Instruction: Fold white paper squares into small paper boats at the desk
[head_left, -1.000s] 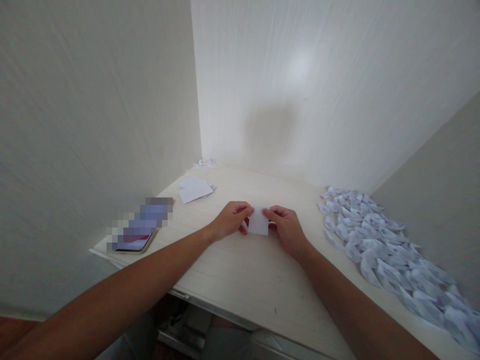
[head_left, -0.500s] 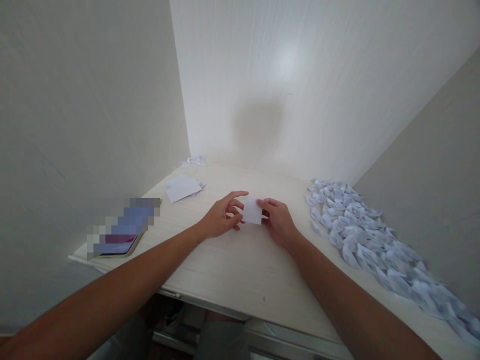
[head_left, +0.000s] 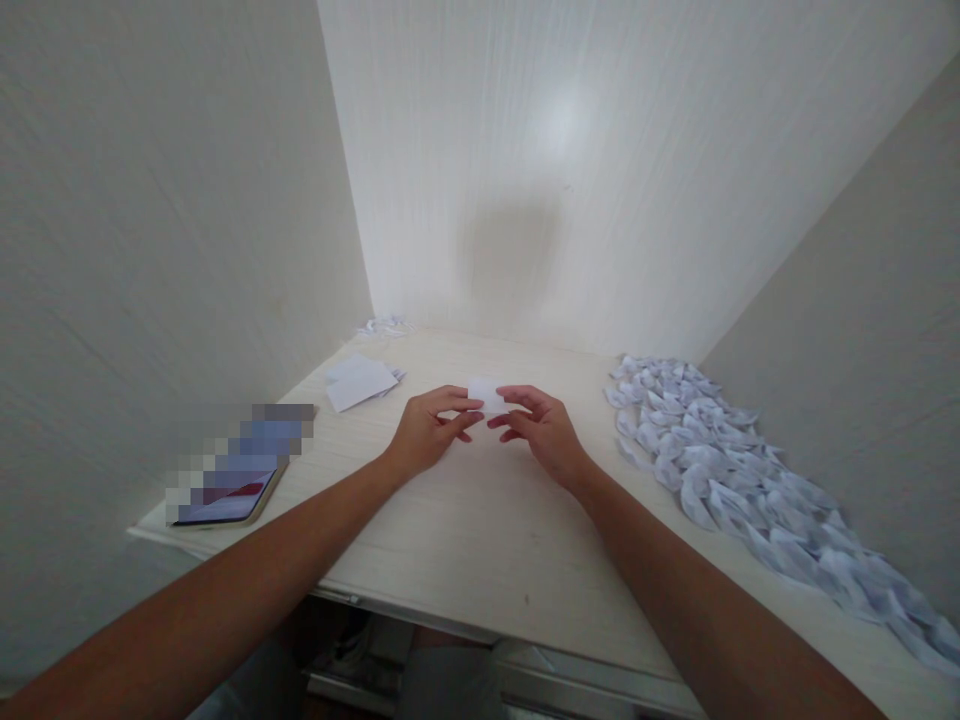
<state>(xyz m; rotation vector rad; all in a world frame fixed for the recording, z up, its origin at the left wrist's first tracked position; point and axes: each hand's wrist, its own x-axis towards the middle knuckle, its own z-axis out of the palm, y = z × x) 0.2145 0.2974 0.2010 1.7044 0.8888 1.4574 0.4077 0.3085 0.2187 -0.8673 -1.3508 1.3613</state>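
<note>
A small white paper [head_left: 486, 393] is held between both of my hands over the middle of the pale wooden desk [head_left: 480, 520]. My left hand [head_left: 429, 430] pinches its left edge with thumb and forefinger. My right hand [head_left: 541, 428] pinches its right edge the same way. The paper now looks like a narrow strip, folded or tilted away from me, with only its top part showing above my fingers.
A long heap of several folded white paper pieces [head_left: 742, 480] runs along the desk's right side. A few flat white sheets [head_left: 360, 381] lie at the back left, more scraps [head_left: 386, 325] in the corner. A phone [head_left: 232, 490] rests near the left edge. Walls enclose three sides.
The paper went from a flat square facing me to a narrower strip between my fingertips. My left fingers, spread half a second ago, have closed on its edge. The view drifted left.
</note>
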